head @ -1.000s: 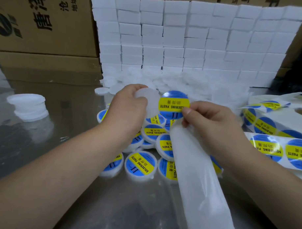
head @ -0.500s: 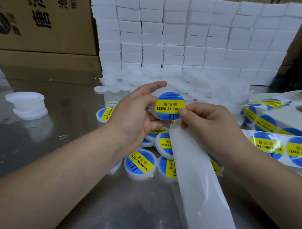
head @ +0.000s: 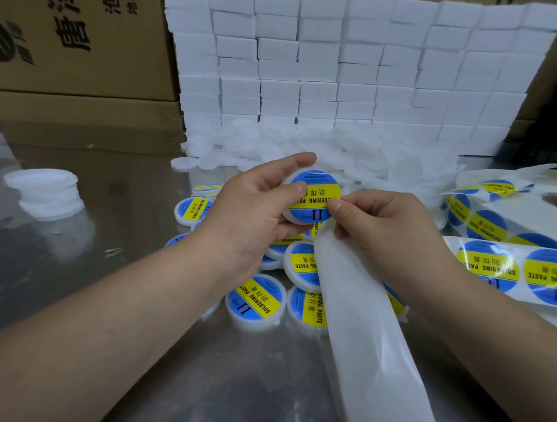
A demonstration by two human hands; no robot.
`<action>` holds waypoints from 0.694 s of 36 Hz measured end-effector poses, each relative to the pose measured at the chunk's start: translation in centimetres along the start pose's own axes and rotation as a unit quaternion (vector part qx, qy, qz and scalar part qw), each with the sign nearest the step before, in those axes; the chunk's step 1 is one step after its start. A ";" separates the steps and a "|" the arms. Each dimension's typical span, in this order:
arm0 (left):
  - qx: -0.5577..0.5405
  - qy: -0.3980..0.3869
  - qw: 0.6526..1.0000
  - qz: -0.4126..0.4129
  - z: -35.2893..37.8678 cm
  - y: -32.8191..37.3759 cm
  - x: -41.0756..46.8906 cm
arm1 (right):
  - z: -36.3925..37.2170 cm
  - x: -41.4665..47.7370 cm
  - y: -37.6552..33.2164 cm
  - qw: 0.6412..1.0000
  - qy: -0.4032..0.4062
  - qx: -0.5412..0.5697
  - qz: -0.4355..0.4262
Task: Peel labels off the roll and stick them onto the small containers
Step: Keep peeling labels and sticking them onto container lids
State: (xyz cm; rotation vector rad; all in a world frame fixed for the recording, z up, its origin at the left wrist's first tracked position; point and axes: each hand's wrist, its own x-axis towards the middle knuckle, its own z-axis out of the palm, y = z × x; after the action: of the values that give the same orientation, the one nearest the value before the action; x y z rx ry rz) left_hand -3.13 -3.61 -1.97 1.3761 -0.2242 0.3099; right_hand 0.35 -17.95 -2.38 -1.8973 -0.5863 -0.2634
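Fingers of the left hand (head: 255,216) curl round a small white container (head: 289,215) held up over the metal table (head: 129,205), with the thumb lying on its blue and yellow label (head: 315,196). The right hand (head: 387,227) presses its thumb on the label's right edge while its curled fingers grip the bare backing strip (head: 370,340). Labelled containers (head: 256,300) lie heaped under both hands, and the label roll (head: 507,218) sits to the right.
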 end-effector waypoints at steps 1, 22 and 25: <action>0.004 0.001 1.000 0.003 0.0 0.0 0.0 | 0.0 0.0 0.0 1.000 0.000 -0.002 -0.001; 0.036 0.018 0.998 0.041 0.4 -0.2 -0.3 | 0.1 0.1 0.5 1.000 0.005 -0.024 -0.014; 0.049 0.023 0.997 0.048 0.5 -0.2 -0.3 | 0.1 0.2 0.7 1.000 0.007 -0.023 -0.017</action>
State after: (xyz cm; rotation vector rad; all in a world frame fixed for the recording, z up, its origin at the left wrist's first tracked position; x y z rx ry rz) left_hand -3.37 -4.15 -2.20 1.4564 -0.2400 0.4372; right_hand 0.86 -17.98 -2.89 -1.9292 -0.6084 -0.3158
